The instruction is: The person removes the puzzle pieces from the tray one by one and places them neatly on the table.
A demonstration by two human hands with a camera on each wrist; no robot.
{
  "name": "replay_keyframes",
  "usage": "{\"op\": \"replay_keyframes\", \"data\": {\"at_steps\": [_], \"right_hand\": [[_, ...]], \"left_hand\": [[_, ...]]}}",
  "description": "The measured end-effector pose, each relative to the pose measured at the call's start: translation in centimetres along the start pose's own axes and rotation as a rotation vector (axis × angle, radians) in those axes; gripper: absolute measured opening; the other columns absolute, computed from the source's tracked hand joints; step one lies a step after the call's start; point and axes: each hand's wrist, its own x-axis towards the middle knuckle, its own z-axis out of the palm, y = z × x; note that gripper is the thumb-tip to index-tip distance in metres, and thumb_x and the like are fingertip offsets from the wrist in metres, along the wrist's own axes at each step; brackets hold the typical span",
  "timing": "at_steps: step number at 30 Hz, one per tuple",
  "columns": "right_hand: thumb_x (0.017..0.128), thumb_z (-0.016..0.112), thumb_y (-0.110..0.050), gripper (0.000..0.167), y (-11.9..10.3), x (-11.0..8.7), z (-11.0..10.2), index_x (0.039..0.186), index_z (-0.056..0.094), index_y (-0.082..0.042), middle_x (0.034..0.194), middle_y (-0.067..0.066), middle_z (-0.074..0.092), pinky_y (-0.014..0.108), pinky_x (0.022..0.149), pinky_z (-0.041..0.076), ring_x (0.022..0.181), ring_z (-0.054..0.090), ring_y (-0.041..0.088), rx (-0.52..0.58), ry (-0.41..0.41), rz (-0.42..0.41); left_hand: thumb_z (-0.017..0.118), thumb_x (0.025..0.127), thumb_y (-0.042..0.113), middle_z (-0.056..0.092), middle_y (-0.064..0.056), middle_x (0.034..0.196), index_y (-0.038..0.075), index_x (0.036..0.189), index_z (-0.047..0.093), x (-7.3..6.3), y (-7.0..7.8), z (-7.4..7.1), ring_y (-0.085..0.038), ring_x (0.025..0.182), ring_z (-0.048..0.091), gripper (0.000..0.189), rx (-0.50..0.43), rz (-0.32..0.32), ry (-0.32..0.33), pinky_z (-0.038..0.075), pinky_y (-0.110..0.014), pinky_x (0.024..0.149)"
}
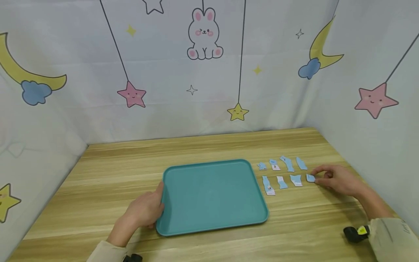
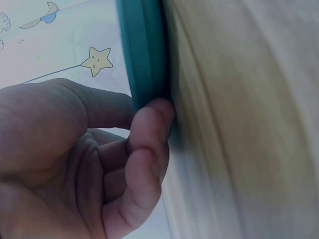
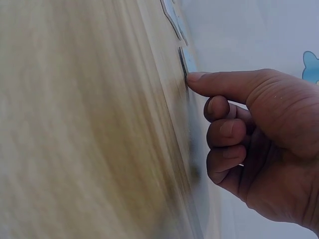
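Note:
A teal tray [image 1: 212,196] lies on the table, bare inside. At its left side my left hand [image 1: 146,208] grips the rim; in the left wrist view, the thumb and curled fingers meet at the tray's edge [image 2: 144,50]. My right hand [image 1: 338,180] is right of the tray, its thumb and index finger pinching the edge of a small light blue puzzle piece [image 1: 310,178] on the tabletop. In the right wrist view the thumb tip meets that piece [image 3: 188,60], and the other fingers of the right hand [image 3: 269,129] are curled in.
Several more irregular light blue puzzle pieces lie in two rows between tray and right hand, among them a long one [image 1: 268,186] and a notched one [image 1: 296,180]. The wooden table [image 1: 108,174] meets a printed cloth backdrop [image 1: 163,123] at the back and sides.

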Motion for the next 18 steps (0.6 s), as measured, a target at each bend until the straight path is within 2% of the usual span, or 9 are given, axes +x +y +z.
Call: {"op": "replay_keyframes", "data": {"at_steps": [9,13,18], "right_hand": [[0.098,0.072,-0.013,0.025,0.1,0.1,0.1,0.119,0.073,-0.001,0.066,-0.008,0.05,0.024,0.054,0.036,0.056,0.042,0.003,-0.007,-0.021,0.004],[0.099,0.071,-0.015,0.034,-0.5,0.1,-0.3,0.128,0.069,0.003,0.068,-0.005,0.052,0.025,0.052,0.038,0.054,0.042,0.004,0.016,-0.018,0.033],[0.105,0.066,-0.027,0.041,-2.9,0.5,-0.6,0.133,0.067,0.002,0.078,0.003,0.062,0.028,0.054,0.04,0.058,0.045,0.006,-0.067,0.07,0.033]], "left_hand": [[0.048,0.102,0.004,0.057,-0.004,0.055,-0.015,0.162,0.018,0.1,0.1,0.0,-0.014,0.039,0.056,0.07,0.0,-0.001,0.003,0.041,-0.03,0.047],[0.049,0.103,0.005,0.057,-0.004,0.055,-0.014,0.162,0.018,0.1,0.1,0.0,-0.014,0.039,0.056,0.07,-0.001,-0.006,-0.001,0.041,-0.03,0.047],[0.053,0.107,0.014,0.065,-0.01,0.071,-0.01,0.164,0.017,0.3,0.0,-0.5,-0.017,0.045,0.063,0.073,-0.019,-0.049,-0.036,0.047,-0.033,0.052]]}}
